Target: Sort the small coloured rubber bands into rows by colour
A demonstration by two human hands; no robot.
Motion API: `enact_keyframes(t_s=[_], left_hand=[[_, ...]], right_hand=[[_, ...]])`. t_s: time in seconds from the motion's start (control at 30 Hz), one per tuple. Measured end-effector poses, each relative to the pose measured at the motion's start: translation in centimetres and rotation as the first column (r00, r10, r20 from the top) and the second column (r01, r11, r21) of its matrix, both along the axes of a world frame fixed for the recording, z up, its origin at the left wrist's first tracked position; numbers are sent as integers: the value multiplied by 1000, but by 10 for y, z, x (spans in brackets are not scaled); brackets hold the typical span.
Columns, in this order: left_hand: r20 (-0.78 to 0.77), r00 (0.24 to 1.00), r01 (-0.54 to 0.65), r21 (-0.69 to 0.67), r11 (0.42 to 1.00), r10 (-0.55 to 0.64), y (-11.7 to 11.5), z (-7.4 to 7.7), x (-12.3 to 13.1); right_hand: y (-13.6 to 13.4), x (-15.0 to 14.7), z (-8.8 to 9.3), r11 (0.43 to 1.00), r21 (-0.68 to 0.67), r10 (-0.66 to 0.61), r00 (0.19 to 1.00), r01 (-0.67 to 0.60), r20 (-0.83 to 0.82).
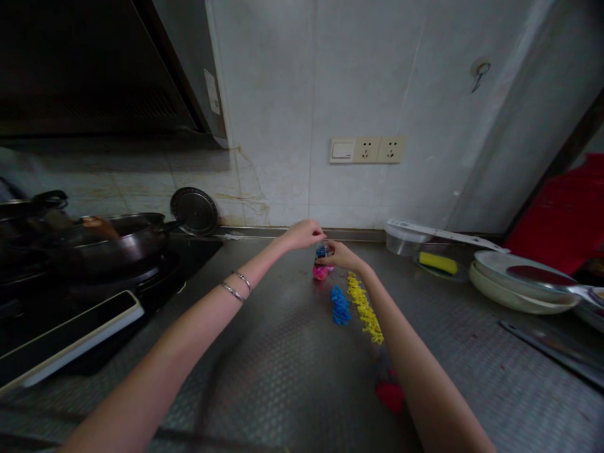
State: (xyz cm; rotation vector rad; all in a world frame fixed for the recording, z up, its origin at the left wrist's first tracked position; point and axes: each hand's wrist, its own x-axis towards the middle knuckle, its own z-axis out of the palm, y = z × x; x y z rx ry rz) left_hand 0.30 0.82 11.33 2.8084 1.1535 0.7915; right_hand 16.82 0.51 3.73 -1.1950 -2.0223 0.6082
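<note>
Near the back of the counter stands a small clear jar (321, 272) with blue pieces in its upper part and pink ones below. My right hand (343, 257) is wrapped around the jar from its right side. Just above and left of the jar's top is my left hand (304, 234), its fingers closed in a pinch; what they hold, if anything, is too small to make out. In front of the jar lies a pile of blue strands (340, 306). A long row of yellow strands (363, 307) runs beside my right forearm. Closer to me, a red item (391, 395) is partly covered by that arm.
To the left is a stove with a frying pan (108, 242) and a long white-edged device (70, 340). On the right sit a plastic tub (403, 242), a yellow sponge (438, 263), stacked bowls (519, 292) and a knife (552, 349). A tiled wall (278, 126) closes the back.
</note>
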Motion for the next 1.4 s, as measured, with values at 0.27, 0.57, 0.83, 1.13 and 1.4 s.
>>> enact_keyframes(t_s=[0.27, 0.57, 0.83, 1.13, 1.4], left_hand=[[317, 933, -59, -332, 941, 170, -8, -82, -14], [540, 836, 164, -419, 893, 100, -20, -124, 6], [550, 825, 132, -411, 902, 130, -22, -129, 6], [458, 875, 58, -424, 904, 158, -27, -122, 3], [453, 881, 47, -368, 929, 135, -19, -128, 2]], right_hand=[[1, -1, -2, 999, -44, -19, 1000, 18, -23], [-1, 0, 0, 998, -67, -8, 1000, 6, -30], [-16, 8, 22, 974, -225, 7, 1000, -2, 20], [-49, 36, 72, 991, -133, 4, 984, 21, 180], [-119, 34, 8, 995, 95, -27, 911, -14, 411]])
